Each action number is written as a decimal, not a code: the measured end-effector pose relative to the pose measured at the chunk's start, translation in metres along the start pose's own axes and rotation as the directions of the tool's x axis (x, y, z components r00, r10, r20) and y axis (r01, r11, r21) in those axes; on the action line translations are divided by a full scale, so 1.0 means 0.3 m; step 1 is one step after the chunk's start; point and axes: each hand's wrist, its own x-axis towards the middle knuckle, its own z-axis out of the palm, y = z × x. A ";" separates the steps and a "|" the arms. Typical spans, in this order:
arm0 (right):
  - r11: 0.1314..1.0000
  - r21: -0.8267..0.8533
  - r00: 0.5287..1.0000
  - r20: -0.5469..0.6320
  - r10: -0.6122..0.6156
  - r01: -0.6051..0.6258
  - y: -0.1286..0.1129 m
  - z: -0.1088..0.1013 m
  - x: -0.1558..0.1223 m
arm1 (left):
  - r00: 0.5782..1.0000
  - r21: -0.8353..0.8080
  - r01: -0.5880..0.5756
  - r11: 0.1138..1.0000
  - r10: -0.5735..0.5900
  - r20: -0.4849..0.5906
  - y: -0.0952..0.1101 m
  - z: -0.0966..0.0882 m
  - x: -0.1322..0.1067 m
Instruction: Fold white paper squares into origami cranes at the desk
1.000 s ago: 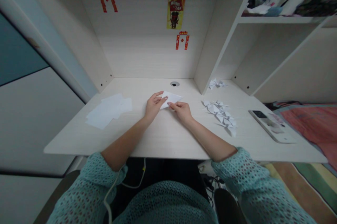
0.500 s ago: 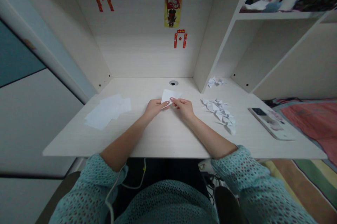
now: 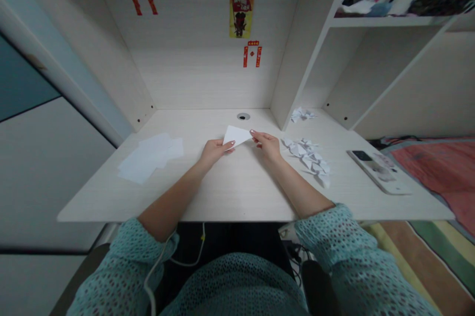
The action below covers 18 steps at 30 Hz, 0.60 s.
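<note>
A small white sheet of paper (image 3: pixel 236 135), folded to a pointed shape, is held between both hands above the desk. My left hand (image 3: pixel 215 151) pinches its lower left side, thumb on top. My right hand (image 3: pixel 267 144) grips the pointed right corner between thumb and fingertips. To the left lies a spread of flat white paper sheets (image 3: pixel 148 157), overlapping each other. Right of my right hand sits a cluster of folded white paper pieces (image 3: pixel 309 157), with a smaller group of folded papers (image 3: pixel 302 114) behind it near the upright panel.
A phone (image 3: pixel 376 172) lies on the right of the white desk (image 3: pixel 237 197). The upright panel (image 3: pixel 297 68) stands at the back right, under a shelf (image 3: pixel 389 22) holding bags. A cable hole (image 3: pixel 243 116) is at the back. A white cable (image 3: pixel 202 246) hangs below the front edge.
My right hand has moved right, from the middle of the paper to its right corner. My left hand keeps its hold, and more of the paper's face shows.
</note>
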 end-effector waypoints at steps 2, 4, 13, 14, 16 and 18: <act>1.000 0.008 1.000 0.000 0.014 -0.014 0.002 -0.003 0.004 | 1.000 0.002 0.002 1.000 -0.002 -0.007 0.000 -0.002 0.002; 0.999 0.024 1.000 0.005 0.025 -0.025 0.002 -0.006 0.006 | 1.000 0.002 0.001 1.000 -0.001 -0.010 0.005 -0.001 0.001; 0.996 0.050 0.997 -0.022 0.080 -0.079 0.018 -0.011 0.022 | 1.000 0.010 -0.015 1.000 0.015 0.007 0.013 0.007 -0.011; 0.995 0.054 0.996 -0.022 0.083 -0.081 0.020 -0.011 0.021 | 1.000 0.013 -0.021 1.000 0.021 0.008 0.009 0.006 -0.008; 0.996 0.050 0.997 -0.020 0.073 -0.072 0.019 -0.010 0.018 | 0.999 0.025 -0.033 0.999 0.033 0.007 -0.001 0.004 -0.001; 0.998 0.041 0.999 -0.022 0.037 -0.036 0.010 -0.010 0.013 | 0.999 0.052 -0.049 0.997 0.049 0.003 -0.011 0.002 0.007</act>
